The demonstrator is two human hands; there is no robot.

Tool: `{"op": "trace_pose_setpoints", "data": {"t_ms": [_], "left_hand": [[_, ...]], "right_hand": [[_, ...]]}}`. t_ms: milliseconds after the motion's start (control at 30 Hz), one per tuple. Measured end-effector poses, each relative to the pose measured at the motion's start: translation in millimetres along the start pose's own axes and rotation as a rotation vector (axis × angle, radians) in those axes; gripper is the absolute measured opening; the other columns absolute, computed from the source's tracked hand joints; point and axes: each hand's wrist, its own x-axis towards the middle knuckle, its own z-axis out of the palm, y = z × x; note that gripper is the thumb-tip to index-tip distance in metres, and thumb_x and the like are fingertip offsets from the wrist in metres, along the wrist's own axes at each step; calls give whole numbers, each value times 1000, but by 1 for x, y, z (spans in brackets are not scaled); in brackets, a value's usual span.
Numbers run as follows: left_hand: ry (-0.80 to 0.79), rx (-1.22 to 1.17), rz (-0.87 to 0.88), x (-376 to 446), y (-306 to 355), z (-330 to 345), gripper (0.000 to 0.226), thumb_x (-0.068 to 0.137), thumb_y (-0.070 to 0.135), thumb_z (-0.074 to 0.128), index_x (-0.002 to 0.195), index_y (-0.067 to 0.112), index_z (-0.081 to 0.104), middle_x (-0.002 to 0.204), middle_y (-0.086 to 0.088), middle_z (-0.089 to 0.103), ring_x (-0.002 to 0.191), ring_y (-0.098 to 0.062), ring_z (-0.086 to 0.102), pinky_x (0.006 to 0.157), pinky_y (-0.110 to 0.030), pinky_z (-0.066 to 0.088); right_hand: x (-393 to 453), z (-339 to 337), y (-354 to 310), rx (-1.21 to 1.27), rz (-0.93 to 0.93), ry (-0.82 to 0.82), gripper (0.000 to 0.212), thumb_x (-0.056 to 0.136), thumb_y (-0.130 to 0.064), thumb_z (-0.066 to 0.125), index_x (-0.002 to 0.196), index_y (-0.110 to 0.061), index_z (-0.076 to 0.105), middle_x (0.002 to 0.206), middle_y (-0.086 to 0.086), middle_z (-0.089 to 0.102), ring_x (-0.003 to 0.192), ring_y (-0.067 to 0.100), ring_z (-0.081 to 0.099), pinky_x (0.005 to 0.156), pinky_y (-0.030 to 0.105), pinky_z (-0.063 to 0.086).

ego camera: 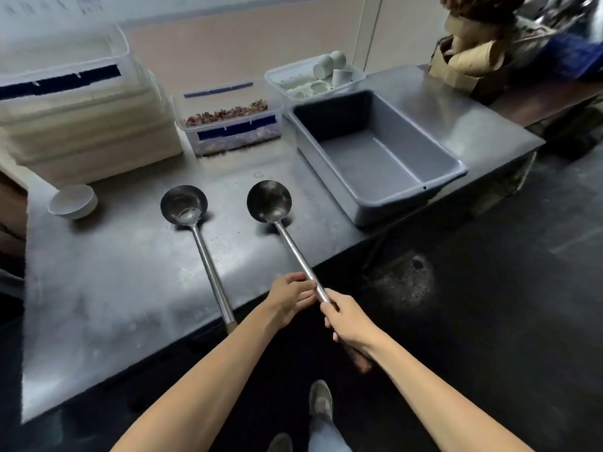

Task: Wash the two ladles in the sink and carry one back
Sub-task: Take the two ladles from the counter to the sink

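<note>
Gripping the long metal handle of the right ladle (295,252), both hands sit close together just off the front edge of the steel desk (107,282). The right hand (349,324) is wrapped round the shaft near its lower end, with the brownish grip end sticking out below the wrist. The left hand (292,296) pinches the same shaft slightly higher up, fingertips curled onto the metal. This ladle's bowl rests on the desk, open side up, just beside the near left corner of a grey plastic tub (378,154).

A second ladle, the left ladle (199,243), lies untouched on the desk, well apart from the hands at its bowl but with its handle end passing just beside the left forearm at the desk edge. A little liquid or residue glints in its bowl.

Further left stands a small white bowl (73,201). Along the back wall sit a stack of large clear containers (75,119), a clear lidded box (230,123) with reddish-brown pieces inside, and a clear tray (313,76) holding small white cups. Below the arms, a shoe (321,401) shows on the dark floor
</note>
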Motion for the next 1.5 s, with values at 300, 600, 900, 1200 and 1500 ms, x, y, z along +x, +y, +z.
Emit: {"op": "trace_pose_setpoints", "data": {"t_ms": [300, 600, 900, 1200, 1500], "left_hand": [[-205, 177, -96, -63, -49, 47, 49, 85, -5, 69, 130, -5, 48, 116, -24, 68, 99, -30, 73, 82, -35, 60], [-407, 361, -205, -122, -140, 124, 49, 88, -2, 66, 132, -6, 43, 118, -25, 68, 103, -32, 72, 92, -36, 57], [-575, 504, -273, -217, -274, 239, 31, 89, -4, 65, 113, 6, 49, 113, -23, 67, 103, -33, 68, 85, -34, 60], [-811, 668, -370, -313, -422, 355, 29, 86, -3, 69, 106, 7, 51, 111, -23, 64, 103, -32, 66, 83, -34, 61], [-1067, 889, -455, -410, -550, 461, 25, 87, -8, 65, 108, -1, 54, 95, -21, 67, 84, -26, 70, 72, -33, 63]], "right_hand": [[-119, -24, 31, -9, 52, 110, 32, 104, -21, 43, 129, -32, 59, 73, 4, 48, 53, 9, 44, 48, 26, 44], [-253, -49, 98, -1, 150, 326, 39, 104, -18, 46, 141, -26, 53, 76, 8, 56, 54, 14, 48, 49, 27, 47], [-429, -80, 186, 84, 268, 572, 36, 104, -19, 46, 139, -11, 53, 78, 9, 58, 54, 11, 50, 52, 30, 49], [-605, -104, 281, 194, 384, 853, 52, 105, -22, 48, 155, -14, 36, 74, 2, 62, 50, 6, 53, 49, 25, 49], [-746, -111, 354, 390, 483, 1169, 52, 105, -20, 48, 155, -11, 35, 76, 5, 58, 50, 5, 51, 43, 18, 44]]}}
